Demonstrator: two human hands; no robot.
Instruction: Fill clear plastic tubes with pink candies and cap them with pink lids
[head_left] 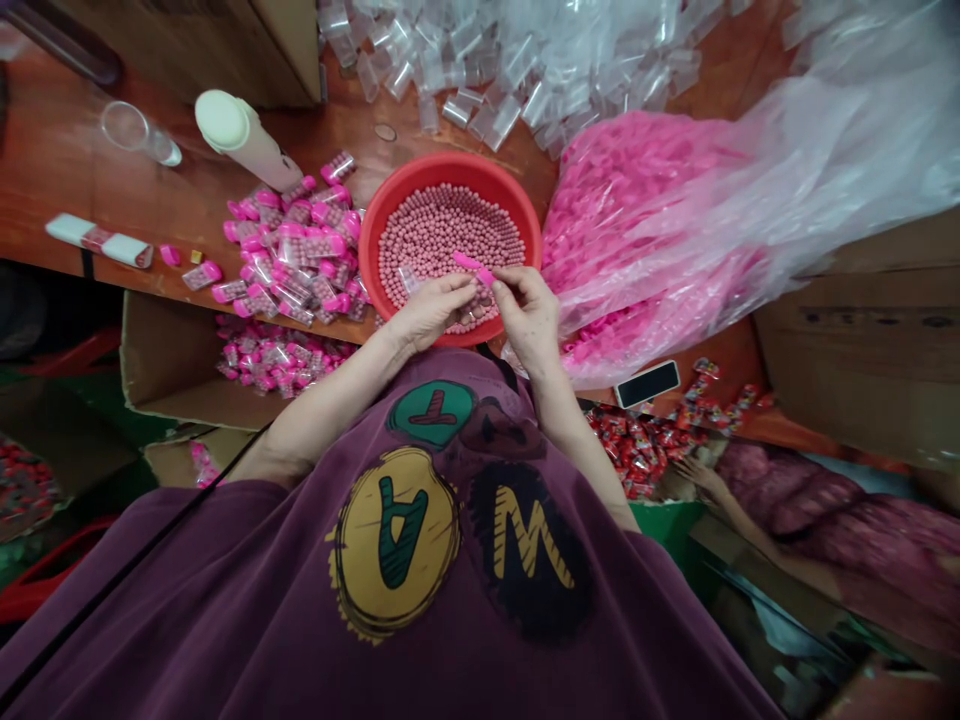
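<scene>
A red bowl [390,205] full of small pink balls stands on the wooden table in front of me. My left hand [431,310] and my right hand [525,315] meet over its near rim. Between them is a small clear container with a pink cap [474,268]; the right fingers pinch the cap end and the left fingers close on the container end. To the left of the bowl lies a heap of filled pink-capped containers [292,250].
A clear bag of pink caps [637,220] lies to the right. Empty clear containers [495,70] are piled behind. Also here: a white bottle [244,135], a cardboard box of filled containers [277,360], a phone [647,383], another person's hand [701,475] at lower right.
</scene>
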